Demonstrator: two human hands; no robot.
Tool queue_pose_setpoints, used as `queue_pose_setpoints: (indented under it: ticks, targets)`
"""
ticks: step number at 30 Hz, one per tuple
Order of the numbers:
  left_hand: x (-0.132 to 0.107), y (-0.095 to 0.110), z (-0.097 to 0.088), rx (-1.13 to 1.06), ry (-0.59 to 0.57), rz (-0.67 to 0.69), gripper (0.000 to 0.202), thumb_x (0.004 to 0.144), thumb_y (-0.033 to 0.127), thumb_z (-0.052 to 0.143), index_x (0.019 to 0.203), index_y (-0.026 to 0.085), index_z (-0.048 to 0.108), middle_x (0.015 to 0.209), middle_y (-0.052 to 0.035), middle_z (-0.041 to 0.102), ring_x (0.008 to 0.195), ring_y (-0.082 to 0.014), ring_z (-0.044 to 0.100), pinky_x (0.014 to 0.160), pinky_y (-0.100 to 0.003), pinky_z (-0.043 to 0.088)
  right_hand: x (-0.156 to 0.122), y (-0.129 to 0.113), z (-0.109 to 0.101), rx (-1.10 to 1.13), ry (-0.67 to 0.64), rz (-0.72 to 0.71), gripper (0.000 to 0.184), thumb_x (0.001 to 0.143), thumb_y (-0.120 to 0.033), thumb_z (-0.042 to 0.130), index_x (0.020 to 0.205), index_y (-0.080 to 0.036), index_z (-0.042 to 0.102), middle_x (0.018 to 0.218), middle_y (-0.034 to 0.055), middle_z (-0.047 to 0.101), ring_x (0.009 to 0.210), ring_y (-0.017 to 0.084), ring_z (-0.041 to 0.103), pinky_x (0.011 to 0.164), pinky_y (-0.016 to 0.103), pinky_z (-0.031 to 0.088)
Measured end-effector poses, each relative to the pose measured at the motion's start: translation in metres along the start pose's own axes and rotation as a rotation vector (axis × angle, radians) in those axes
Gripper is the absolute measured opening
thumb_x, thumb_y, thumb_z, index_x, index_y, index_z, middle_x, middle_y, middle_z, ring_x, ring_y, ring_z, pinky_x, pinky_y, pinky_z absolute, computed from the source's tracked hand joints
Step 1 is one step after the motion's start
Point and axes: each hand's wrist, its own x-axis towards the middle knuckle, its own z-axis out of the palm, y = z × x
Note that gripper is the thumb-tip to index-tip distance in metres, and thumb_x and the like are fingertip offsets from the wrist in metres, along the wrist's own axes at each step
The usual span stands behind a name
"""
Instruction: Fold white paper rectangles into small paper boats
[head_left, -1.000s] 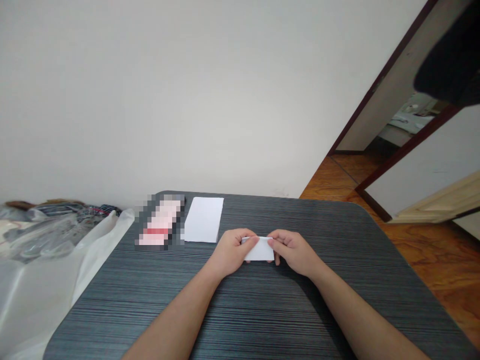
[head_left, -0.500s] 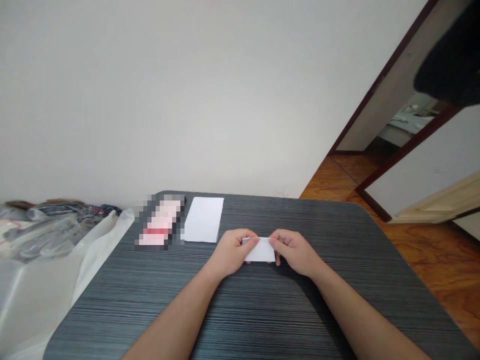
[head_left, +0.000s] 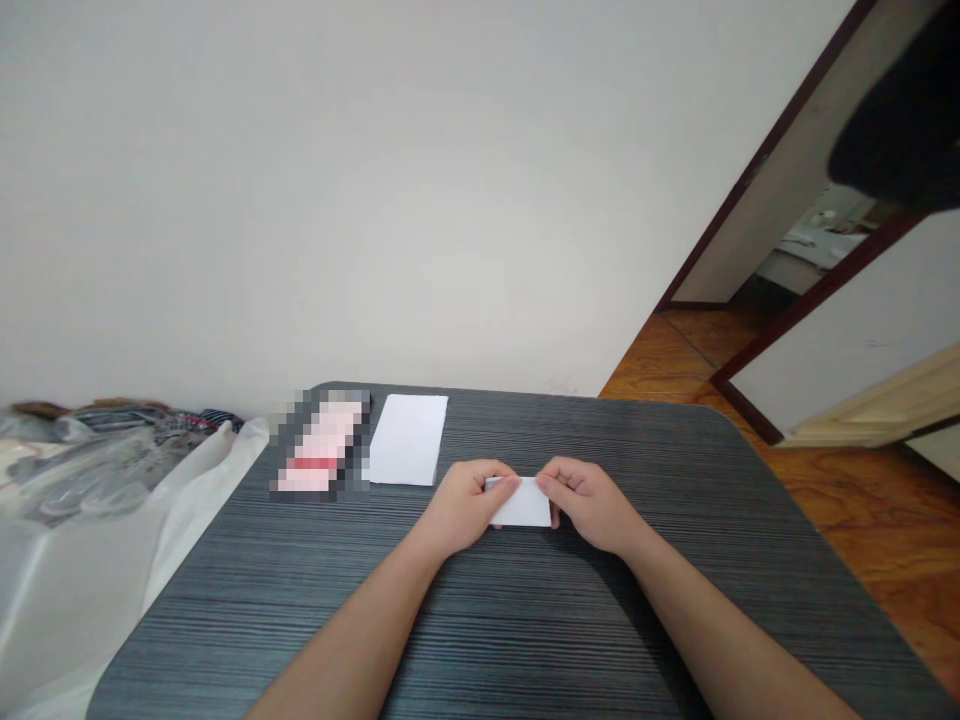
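"Where's the small white paper?"

"Between the left hand and the right hand, over the bench."

"How are they gripping it?"

"Each pinches 1 side of it, thumb on top, the other fingers partly hidden beneath."

"And around them?"

"1 white paper stack lies beyond the left hand, with a pixelated pink item just left of it. Clear plastic covers things left of the bench."
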Motion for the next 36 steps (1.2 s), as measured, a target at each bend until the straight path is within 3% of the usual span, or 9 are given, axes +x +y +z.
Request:
queue_pose_setpoints:
  ticks: [12, 17, 25, 36]
  targets:
    - [0.001, 0.001, 0.001, 0.010, 0.034, -0.009, 0.029, 0.084, 0.032, 0.046, 0.073, 0.015, 0.065, 0.068, -0.0016, 0.062, 0.062, -0.0126, 0.052, 0.055, -0.021, 0.037, 0.002, 0.004, 0.001, 0.014, 0.012, 0.063, 0.021, 0.087, -0.031, 0.048, 0.073, -0.018, 0.055, 0.053, -0.0028, 0.056, 0.044, 0.011, 0.053, 0.046, 0.021, 0.039]
    - [0.002, -0.002, 0.001, 0.006, 0.020, -0.015, 0.028, 0.084, 0.032, 0.046, 0.074, 0.014, 0.065, 0.066, -0.0009, 0.061, 0.060, -0.0117, 0.051, 0.054, -0.021, 0.035, 0.000, -0.001, 0.001, -0.039, 0.023, 0.026, 0.024, 0.088, -0.030, 0.048, 0.068, -0.018, 0.054, 0.052, -0.0022, 0.057, 0.047, 0.011, 0.054, 0.050, 0.021, 0.040]
    - [0.001, -0.001, 0.001, -0.083, -0.028, -0.011, 0.026, 0.083, 0.035, 0.050, 0.086, 0.016, 0.068, 0.082, -0.0033, 0.067, 0.075, -0.0153, 0.057, 0.064, -0.022, 0.041, 0.000, -0.006, 0.001, -0.101, 0.005, -0.004, 0.022, 0.087, -0.028, 0.049, 0.069, -0.018, 0.056, 0.052, -0.0024, 0.057, 0.048, 0.011, 0.054, 0.052, 0.021, 0.040]
    - [0.000, 0.002, 0.003, -0.022, 0.029, -0.027, 0.026, 0.081, 0.031, 0.049, 0.077, 0.015, 0.069, 0.075, -0.0027, 0.066, 0.070, -0.0148, 0.056, 0.062, -0.023, 0.041, 0.000, -0.009, 0.003, -0.139, -0.014, -0.021, 0.022, 0.087, -0.027, 0.048, 0.070, -0.018, 0.057, 0.053, -0.0022, 0.058, 0.050, 0.011, 0.055, 0.054, 0.022, 0.041]
